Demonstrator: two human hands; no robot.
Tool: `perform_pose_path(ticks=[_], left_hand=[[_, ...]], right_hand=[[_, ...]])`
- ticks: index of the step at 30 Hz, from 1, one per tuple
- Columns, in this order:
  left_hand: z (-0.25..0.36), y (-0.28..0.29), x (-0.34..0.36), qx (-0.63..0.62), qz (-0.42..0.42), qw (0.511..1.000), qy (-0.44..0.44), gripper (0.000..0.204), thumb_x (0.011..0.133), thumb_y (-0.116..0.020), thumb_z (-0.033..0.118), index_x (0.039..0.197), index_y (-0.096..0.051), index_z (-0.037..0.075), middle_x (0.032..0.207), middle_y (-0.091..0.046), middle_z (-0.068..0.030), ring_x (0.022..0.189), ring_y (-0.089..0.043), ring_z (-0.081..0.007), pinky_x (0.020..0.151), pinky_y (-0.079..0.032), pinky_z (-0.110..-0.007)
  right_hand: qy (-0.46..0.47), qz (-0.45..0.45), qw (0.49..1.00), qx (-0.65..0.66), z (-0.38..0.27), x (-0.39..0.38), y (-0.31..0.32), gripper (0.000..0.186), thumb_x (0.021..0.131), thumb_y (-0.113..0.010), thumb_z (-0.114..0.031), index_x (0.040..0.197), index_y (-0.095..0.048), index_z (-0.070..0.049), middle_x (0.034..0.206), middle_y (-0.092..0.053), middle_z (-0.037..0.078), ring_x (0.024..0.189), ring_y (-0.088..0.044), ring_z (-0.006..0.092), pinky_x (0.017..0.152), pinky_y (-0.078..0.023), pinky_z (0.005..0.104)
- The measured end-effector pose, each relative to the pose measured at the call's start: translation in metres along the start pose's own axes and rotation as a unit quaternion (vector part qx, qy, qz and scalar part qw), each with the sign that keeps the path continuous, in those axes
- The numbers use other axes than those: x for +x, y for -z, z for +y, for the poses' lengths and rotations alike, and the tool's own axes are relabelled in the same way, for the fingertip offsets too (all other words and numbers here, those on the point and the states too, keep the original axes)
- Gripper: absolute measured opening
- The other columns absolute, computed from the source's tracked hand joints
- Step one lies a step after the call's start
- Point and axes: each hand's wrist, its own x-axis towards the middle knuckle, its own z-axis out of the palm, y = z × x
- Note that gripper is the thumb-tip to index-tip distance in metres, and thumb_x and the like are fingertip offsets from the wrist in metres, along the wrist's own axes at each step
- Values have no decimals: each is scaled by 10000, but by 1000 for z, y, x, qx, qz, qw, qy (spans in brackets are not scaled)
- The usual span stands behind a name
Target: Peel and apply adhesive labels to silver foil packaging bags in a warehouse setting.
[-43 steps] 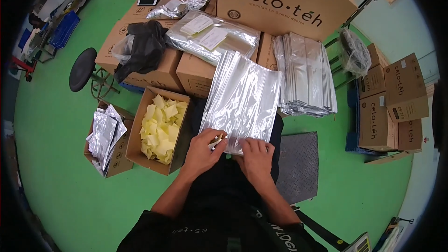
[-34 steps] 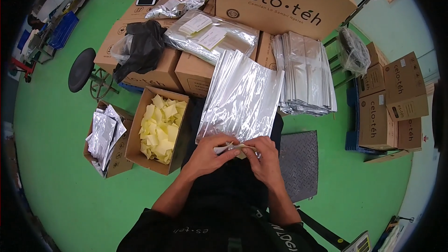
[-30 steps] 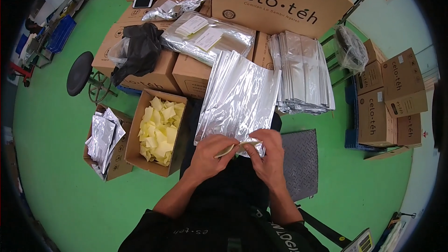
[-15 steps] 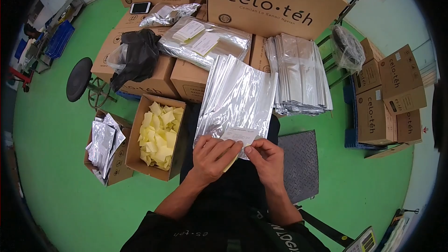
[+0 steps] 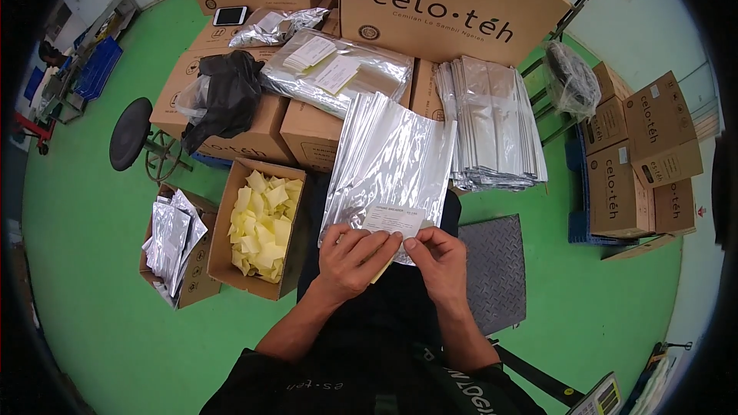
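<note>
A stack of silver foil pouches (image 5: 390, 165) lies across my lap, its lower end under my hands. Over that end is a white printed label (image 5: 393, 220), with a yellow backing edge (image 5: 383, 270) showing below my left fingers. My left hand (image 5: 351, 261) is closed on the label from the left, fingers bent over its lower part. My right hand (image 5: 438, 260) pinches the label's lower right corner between thumb and forefinger. The two thumbs are close together. How many labels are under my left fingers is hidden.
To the left stand a carton of yellow paper scraps (image 5: 217, 250) and a carton of foil pouches (image 5: 201, 277). Ahead, boxes carry a wrapped foil pack with label stacks (image 5: 373, 91), a black bag (image 5: 229, 92), a phone (image 5: 231, 16) and another pouch stack (image 5: 493, 123).
The white label has shifted up very slightly over the foil. Both hands keep nearly the same place and grip.
</note>
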Motion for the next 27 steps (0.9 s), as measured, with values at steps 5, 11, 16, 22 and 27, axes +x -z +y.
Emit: perform_pose_path(ticks=[5,11,16,22,27], left_hand=[[-2,-1,0,-27,-3,1000,16,346,716,-709,136,1059,-725,96,966,-645,12,772,-595,-139,726,-418,-326],[4,1,9,-273,-26,944,184,247,786,-733,21,1032,-717,39,951,-691,-73,812,-647,-219,729,-484,-336],[3,10,14,-425,-82,850,301,158,884,-695,58,1026,-705,-9,948,-710,-107,847,-674,-197,756,-520,-298],[2,22,21,-450,-166,792,376,153,895,-698,67,1012,-705,-33,929,-711,-93,866,-655,-132,769,-519,-278],[-7,16,23,-468,-206,777,367,126,902,-689,67,977,-698,-35,960,-691,-87,894,-634,-122,788,-503,-275]], right_hand=[[-7,3,1000,-4,3,0,0,104,891,-711,-87,893,-698,16,783,-662,-7,722,-545,50,677,-450,218],[11,-18,999,25,2,0,2,140,885,-739,-108,917,-694,21,811,-661,-4,743,-548,53,685,-453,226],[123,-37,985,-113,-1,3,6,115,850,-763,-99,912,-704,-22,815,-660,42,754,-587,122,700,-457,267],[270,-17,908,-320,-13,5,8,140,766,-801,-107,869,-714,-69,842,-680,51,803,-608,229,723,-420,327],[286,-39,885,-364,-20,6,12,151,744,-806,-112,856,-713,-75,829,-679,31,819,-599,233,728,-409,353]])
